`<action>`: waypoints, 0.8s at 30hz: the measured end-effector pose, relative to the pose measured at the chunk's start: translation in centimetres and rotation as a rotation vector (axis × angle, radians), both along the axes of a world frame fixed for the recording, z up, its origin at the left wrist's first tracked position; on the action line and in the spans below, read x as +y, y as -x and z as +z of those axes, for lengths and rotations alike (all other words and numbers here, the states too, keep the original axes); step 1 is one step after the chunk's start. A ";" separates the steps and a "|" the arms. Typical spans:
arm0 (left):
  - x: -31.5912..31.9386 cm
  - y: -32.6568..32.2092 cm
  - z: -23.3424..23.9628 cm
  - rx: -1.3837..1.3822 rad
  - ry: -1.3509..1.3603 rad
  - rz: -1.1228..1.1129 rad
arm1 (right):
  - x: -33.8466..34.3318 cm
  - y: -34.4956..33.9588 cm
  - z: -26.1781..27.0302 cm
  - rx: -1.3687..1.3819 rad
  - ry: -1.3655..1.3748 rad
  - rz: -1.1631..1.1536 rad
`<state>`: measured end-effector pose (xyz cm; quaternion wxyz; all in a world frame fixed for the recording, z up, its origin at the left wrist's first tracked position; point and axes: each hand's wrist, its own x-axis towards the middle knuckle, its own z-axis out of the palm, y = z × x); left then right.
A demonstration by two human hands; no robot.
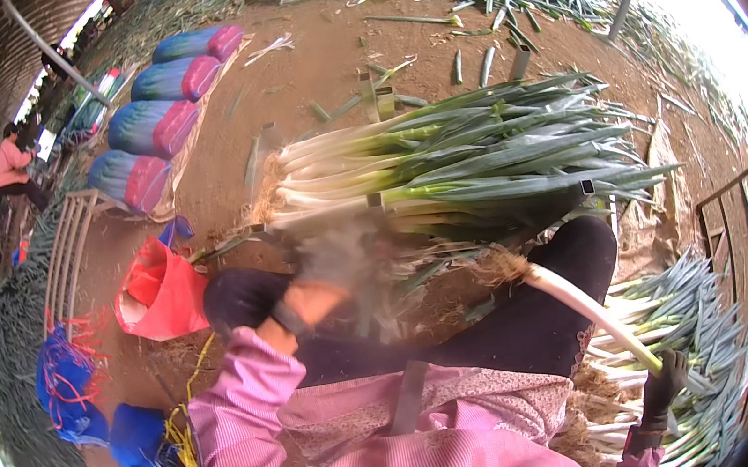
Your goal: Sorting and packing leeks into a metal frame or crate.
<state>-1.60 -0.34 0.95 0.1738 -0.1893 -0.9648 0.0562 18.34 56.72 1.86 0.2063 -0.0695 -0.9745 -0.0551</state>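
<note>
My right hand (666,373), in a dark glove, grips one long green onion (585,305) near where its white stalk turns green. The onion's root end points up and left, over my right knee. Beneath that hand lies a pile of more green onions (675,314) with roots and dry soil on them. My left hand (349,258) is a grey blur above my left knee, close to the root end of a stacked bundle of large green onions (435,161). Whether it holds anything cannot be made out. The bundle lies sideways among short square metal posts (369,96).
Several netted bundles (154,128) lie at upper left. A red bag (158,290) and blue netting (68,387) with red ties are at my left, near yellow cord (183,450). A metal frame (730,243) stands at right. Another person (12,164) sits far left.
</note>
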 end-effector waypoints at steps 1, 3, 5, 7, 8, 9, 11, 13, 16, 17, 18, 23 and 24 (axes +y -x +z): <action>-2.1 1.1 -2.5 0.215 -0.034 0.044 | 0.5 0.4 0.0 0.010 0.004 -0.004; -3.7 4.4 -4.3 -0.164 -0.002 0.512 | -1.3 1.7 1.0 0.051 0.056 0.013; -6.3 5.6 -6.0 -0.227 -0.046 0.490 | -1.9 2.8 1.4 0.052 0.033 0.070; -7.7 6.4 -6.3 -0.290 -0.089 0.465 | -2.5 3.7 2.1 0.044 0.036 0.109; -8.3 6.7 -6.4 -0.268 -0.043 0.430 | -2.8 4.2 2.6 0.033 0.023 0.109; -8.4 6.9 -6.1 -0.248 -0.001 0.395 | -2.3 4.4 3.1 -0.001 0.026 0.131; -7.6 7.0 -2.9 -0.199 -0.140 0.356 | -2.4 5.4 4.6 0.028 -0.030 0.153; -7.6 8.1 -0.6 -0.079 -0.182 0.356 | -3.8 7.2 7.4 -0.013 -0.096 0.164; -10.4 11.5 -2.3 -0.344 -0.323 0.263 | -6.9 11.9 9.6 -0.003 -0.149 0.152; -11.1 11.7 -3.7 -0.341 -0.327 0.275 | -8.4 13.8 10.0 0.013 -0.158 0.168; -11.5 11.8 -4.9 -0.350 -0.357 0.368 | -9.3 15.8 9.9 0.013 -0.209 0.209; -7.9 9.1 -0.8 -0.414 -0.281 0.626 | -15.3 22.7 9.7 -0.011 -0.407 0.319; -7.5 8.2 -2.2 -0.183 -0.166 0.559 | -16.7 23.7 9.6 -0.006 -0.408 0.347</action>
